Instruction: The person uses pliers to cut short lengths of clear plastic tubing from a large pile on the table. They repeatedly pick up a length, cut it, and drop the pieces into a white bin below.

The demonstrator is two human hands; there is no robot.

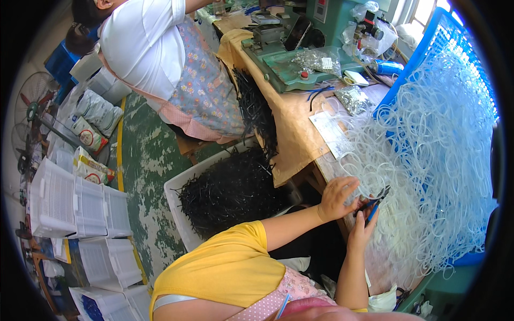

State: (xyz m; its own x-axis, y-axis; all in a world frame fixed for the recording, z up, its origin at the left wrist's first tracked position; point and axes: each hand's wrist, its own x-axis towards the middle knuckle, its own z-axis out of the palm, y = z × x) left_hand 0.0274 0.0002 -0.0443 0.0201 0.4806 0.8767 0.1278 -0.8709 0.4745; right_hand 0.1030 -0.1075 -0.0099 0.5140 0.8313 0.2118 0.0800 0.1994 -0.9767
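Observation:
In my right hand [363, 230] is a pair of nippers [371, 212] with blue handles and dark jaws, pointing up and away from me. My left hand [338, 199] is just left of the jaws, its thumb and a finger pinched together and the other fingers raised. A clear plastic loop [366, 185] shows at those fingertips, though its end in the grip is too small to make out. Beyond both hands, a large heap of clear, thin plastic loops [399, 187] spreads over the table. More loops spill from a tipped blue basket [415, 64] at the right.
Left of the table, a white bin [174, 195] holds many short black strips [230, 192]. A co-worker in a flowered apron [201, 80] sits at the far left. A green machine [278, 75] carries a bag of small parts [318, 60]. White crates [53, 198] line the left.

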